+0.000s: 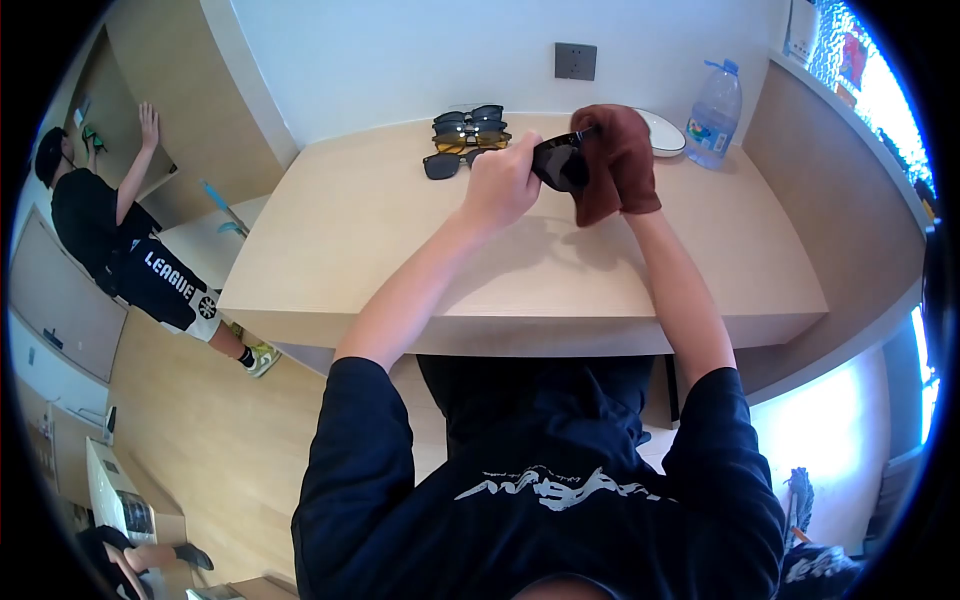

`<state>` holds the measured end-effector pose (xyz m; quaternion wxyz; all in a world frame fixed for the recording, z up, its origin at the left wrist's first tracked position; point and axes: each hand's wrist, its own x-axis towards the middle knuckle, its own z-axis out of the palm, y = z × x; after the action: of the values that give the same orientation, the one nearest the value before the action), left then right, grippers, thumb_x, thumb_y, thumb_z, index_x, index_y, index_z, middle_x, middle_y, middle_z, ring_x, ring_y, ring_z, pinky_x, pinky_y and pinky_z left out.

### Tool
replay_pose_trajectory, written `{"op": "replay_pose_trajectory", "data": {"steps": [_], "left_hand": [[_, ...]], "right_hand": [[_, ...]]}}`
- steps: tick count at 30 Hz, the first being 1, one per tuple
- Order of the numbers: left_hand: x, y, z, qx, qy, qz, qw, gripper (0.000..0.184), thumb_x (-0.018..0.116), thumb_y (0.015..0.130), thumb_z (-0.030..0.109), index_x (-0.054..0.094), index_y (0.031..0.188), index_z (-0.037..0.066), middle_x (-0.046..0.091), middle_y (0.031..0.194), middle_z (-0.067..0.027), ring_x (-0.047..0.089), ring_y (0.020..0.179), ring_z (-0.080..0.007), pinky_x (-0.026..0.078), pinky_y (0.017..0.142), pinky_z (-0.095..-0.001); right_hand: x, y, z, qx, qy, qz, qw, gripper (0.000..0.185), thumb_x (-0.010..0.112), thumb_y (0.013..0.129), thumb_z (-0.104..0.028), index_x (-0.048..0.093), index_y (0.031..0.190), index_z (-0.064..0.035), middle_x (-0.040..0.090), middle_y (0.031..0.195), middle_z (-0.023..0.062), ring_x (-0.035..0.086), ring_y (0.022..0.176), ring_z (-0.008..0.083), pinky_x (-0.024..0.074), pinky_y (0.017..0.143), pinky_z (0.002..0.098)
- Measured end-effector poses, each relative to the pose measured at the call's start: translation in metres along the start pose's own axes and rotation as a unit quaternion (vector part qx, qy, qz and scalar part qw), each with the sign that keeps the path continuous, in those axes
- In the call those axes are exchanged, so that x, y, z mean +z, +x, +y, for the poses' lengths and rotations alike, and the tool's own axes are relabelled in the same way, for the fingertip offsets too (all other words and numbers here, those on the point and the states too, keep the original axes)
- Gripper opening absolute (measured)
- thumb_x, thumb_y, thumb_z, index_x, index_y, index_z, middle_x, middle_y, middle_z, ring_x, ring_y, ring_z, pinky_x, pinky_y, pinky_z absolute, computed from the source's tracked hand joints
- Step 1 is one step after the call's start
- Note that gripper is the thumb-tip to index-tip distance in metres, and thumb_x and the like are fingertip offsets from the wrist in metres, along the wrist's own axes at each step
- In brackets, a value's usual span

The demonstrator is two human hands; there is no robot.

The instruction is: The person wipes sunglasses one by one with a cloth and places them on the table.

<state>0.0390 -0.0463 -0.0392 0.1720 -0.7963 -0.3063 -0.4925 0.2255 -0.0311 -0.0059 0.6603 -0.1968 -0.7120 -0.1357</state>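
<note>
My left hand (503, 182) is closed on one side of a pair of dark sunglasses (561, 163), held up over the light wooden desk (400, 260). A reddish-brown cloth (625, 160) covers my right hand, its fingers hidden beneath; the cloth touches the other side of the glasses. Behind my left hand, several more pairs of glasses (441, 166) lie in a column on the desk, some with dark lenses and one with yellow ones. Part of the nearest pair is hidden by my left hand.
A white dish (664, 136) and a large clear bottle (712, 118) stand at the desk's back right, near a raised side panel (840, 200). A wall socket (575, 61) is above. One person stands at a cabinet at left; another is partly visible at lower left.
</note>
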Motion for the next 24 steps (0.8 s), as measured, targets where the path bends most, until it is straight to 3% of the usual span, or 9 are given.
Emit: {"op": "replay_pose_trajectory", "data": {"steps": [1, 4, 10, 14, 16, 17, 19, 21, 24], "left_hand": [[0.001, -0.001, -0.001, 0.002, 0.0, 0.001, 1.0, 0.028, 0.058, 0.072, -0.001, 0.051, 0.099, 0.004, 0.059, 0.066, -0.0159, 0.062, 0.061, -0.0354, 0.046, 0.052, -0.0438], [0.006, -0.003, -0.007, 0.007, 0.003, -0.002, 1.0, 0.029, 0.057, 0.072, -0.004, 0.051, 0.1, 0.003, 0.058, 0.062, -0.0161, 0.062, 0.061, -0.0361, 0.045, 0.053, -0.0444], [0.004, -0.002, -0.005, 0.016, 0.026, -0.018, 0.999, 0.027, 0.057, 0.073, -0.002, 0.052, 0.099, 0.003, 0.059, 0.062, -0.0158, 0.062, 0.061, -0.0352, 0.046, 0.053, -0.0441], [0.006, -0.002, 0.0, -0.006, 0.023, -0.027, 0.999, 0.028, 0.057, 0.074, -0.001, 0.052, 0.101, 0.003, 0.06, 0.064, -0.0154, 0.062, 0.06, -0.035, 0.046, 0.052, -0.0444], [0.01, -0.002, 0.003, -0.024, 0.002, -0.042, 0.999, 0.024, 0.058, 0.074, 0.003, 0.054, 0.099, 0.003, 0.061, 0.064, -0.0148, 0.062, 0.06, -0.035, 0.047, 0.053, -0.0438], [0.013, -0.006, 0.007, -0.04, -0.017, -0.054, 0.998, 0.021, 0.06, 0.075, 0.006, 0.055, 0.096, 0.003, 0.062, 0.065, -0.0141, 0.063, 0.06, -0.0349, 0.048, 0.053, -0.0433], [0.017, -0.006, 0.011, -0.077, -0.095, -0.066, 0.99, 0.02, 0.061, 0.076, 0.009, 0.059, 0.095, 0.002, 0.064, 0.068, -0.015, 0.064, 0.062, -0.033, 0.05, 0.056, -0.0403], [0.02, -0.009, 0.011, -0.114, -0.169, -0.079, 0.976, 0.02, 0.063, 0.078, 0.011, 0.062, 0.095, 0.0, 0.066, 0.071, -0.0159, 0.066, 0.064, -0.0312, 0.052, 0.059, -0.0373], [0.026, -0.006, 0.008, -0.174, -0.4, -0.133, 0.89, 0.017, 0.057, 0.092, 0.009, 0.067, 0.096, -0.004, 0.069, 0.087, -0.0059, 0.063, 0.083, -0.0106, 0.05, 0.076, -0.0255]], "right_hand": [[0.003, -0.002, -0.003, 0.001, 0.0, 0.0, 1.0, 0.012, 0.069, 0.06, -0.011, 0.061, 0.068, -0.0061, 0.058, 0.063, 0.011, 0.056, 0.062, 0.0335, 0.0453, 0.059, 0.0406], [-0.007, 0.012, -0.037, 0.049, -0.069, -0.227, 0.97, 0.03, 0.072, 0.041, -0.013, 0.051, 0.061, -0.0054, 0.051, 0.064, 0.0161, 0.051, 0.062, 0.0371, 0.0427, 0.057, 0.0398], [-0.021, 0.016, -0.025, -0.008, -0.191, -0.28, 0.941, 0.027, 0.073, 0.054, -0.018, 0.054, 0.069, -0.0064, 0.055, 0.063, 0.014, 0.053, 0.062, 0.0353, 0.0449, 0.059, 0.0399], [-0.023, -0.009, 0.024, 0.076, -0.058, -0.124, 0.988, 0.023, 0.072, 0.066, -0.022, 0.057, 0.075, -0.0072, 0.06, 0.069, 0.0139, 0.059, 0.066, 0.0309, 0.0486, 0.063, 0.0382], [-0.033, -0.005, -0.001, 0.262, -0.099, -0.184, 0.942, 0.023, 0.071, 0.073, -0.023, 0.059, 0.084, -0.0063, 0.064, 0.076, 0.0113, 0.064, 0.076, 0.025, 0.0514, 0.066, 0.0361], [-0.034, -0.01, -0.002, 0.26, -0.099, -0.179, 0.944, 0.023, 0.071, 0.073, -0.023, 0.059, 0.084, -0.0063, 0.064, 0.076, 0.0113, 0.064, 0.076, 0.025, 0.0514, 0.066, 0.0361], [-0.035, -0.009, 0.004, 0.491, 0.075, -0.221, 0.839, 0.014, 0.061, 0.09, -0.022, 0.059, 0.09, -0.0083, 0.062, 0.077, 0.0021, 0.062, 0.077, 0.0167, 0.0497, 0.069, 0.0309], [-0.028, -0.02, 0.027, 0.436, 0.075, -0.2, 0.874, 0.015, 0.06, 0.092, -0.023, 0.059, 0.09, -0.0079, 0.061, 0.08, 0.0004, 0.061, 0.081, 0.0139, 0.0493, 0.072, 0.0294], [-0.014, -0.039, 0.081, 0.372, 0.13, -0.125, 0.911, 0.017, 0.061, 0.091, -0.023, 0.058, 0.09, -0.0062, 0.062, 0.081, 0.0008, 0.062, 0.077, 0.0135, 0.0492, 0.069, 0.0297]]}}
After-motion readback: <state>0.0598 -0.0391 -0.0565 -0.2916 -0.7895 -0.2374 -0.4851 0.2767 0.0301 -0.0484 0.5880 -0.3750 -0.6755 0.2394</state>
